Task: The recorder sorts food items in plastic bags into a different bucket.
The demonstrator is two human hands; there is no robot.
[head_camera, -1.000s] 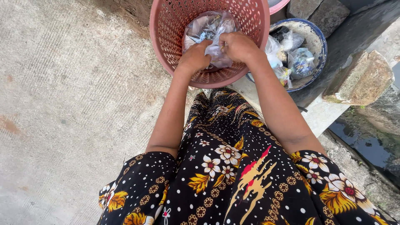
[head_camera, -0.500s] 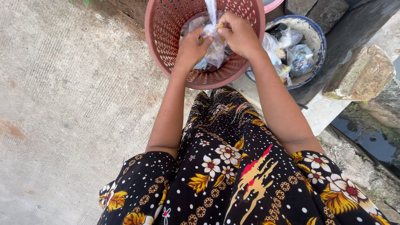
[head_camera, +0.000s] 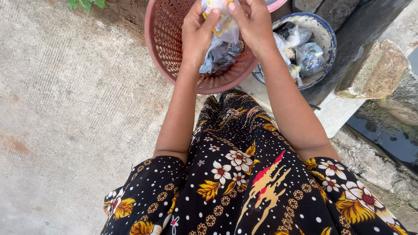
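Head view has your left hand (head_camera: 197, 35) and right hand (head_camera: 252, 24) both pinching a clear plastic bag (head_camera: 223, 32), held up over the pink perforated basket (head_camera: 167, 48) at the far end. Just right of it, more bags fill a blue-rimmed bowl (head_camera: 324, 32).

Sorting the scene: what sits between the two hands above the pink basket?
In the head view, a clear plastic bag sits pinched between left hand and right hand.
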